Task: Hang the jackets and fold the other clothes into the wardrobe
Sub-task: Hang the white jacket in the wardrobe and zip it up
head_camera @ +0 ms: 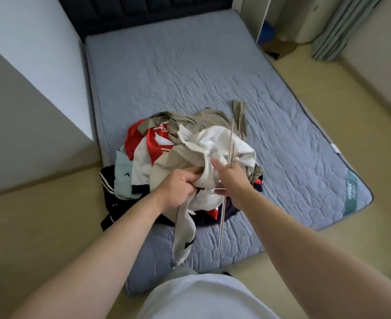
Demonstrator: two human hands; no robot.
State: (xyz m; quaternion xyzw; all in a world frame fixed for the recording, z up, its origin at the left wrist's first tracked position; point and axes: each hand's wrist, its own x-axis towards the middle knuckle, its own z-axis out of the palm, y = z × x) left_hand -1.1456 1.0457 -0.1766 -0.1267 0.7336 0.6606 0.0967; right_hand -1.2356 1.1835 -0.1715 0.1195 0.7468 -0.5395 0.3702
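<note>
Jackets and other clothes lie heaped in a pile (166,157) on the grey quilted mattress (189,77), right under both hands. The left hand (178,188) is closed in a fist on a fold of a beige zip-up jacket (178,157), gripping it just beside the zipper (205,168), which runs up between the two hands. One end of that jacket, ending in a grey ribbed cuff (184,236), hangs down below the left hand toward the near edge of the mattress.

The right hand (231,178) is just beside the left, almost touching it, with the forefinger stretched out over the cloth. It holds a thin, pale wooden hanger (224,203); one rod sticks up past the fingers over the pile and another slants down below the wrist. How tightly the fingers wrap it I cannot tell, as the back of the hand hides them.

Beyond the hands, a white garment (222,143) sits on top of the heap, with an olive-brown one (203,120) further out. To the left of the left hand are a red and white top (155,141), a pale teal piece (123,171), and something dark navy with white stripes (108,183) spilling over the mattress edge.

Far past the pile stands a dark padded headboard (143,10). Off to the far right hang striped curtains (341,26), above the tan floor (328,93).
</note>
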